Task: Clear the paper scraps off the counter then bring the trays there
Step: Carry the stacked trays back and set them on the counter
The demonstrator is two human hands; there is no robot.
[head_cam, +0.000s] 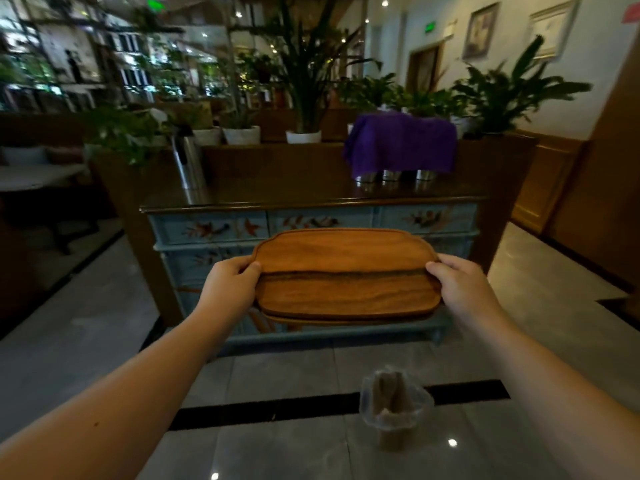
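I hold a stack of brown wooden trays (pixel 346 271) level in front of me, above the floor. My left hand (pixel 228 285) grips the stack's left end and my right hand (pixel 460 282) grips its right end, thumbs on top. Beyond the trays stands the counter (pixel 277 194), a dark glossy top on a blue painted cabinet with bird and flower drawers. I see no paper scraps on its top.
On the counter stand a steel thermos (pixel 188 164) at the left and steel cups under a purple cloth (pixel 401 143) at the right. Potted plants (pixel 304 98) line the ledge behind. A small lined waste bin (pixel 393 410) stands on the tiled floor below me.
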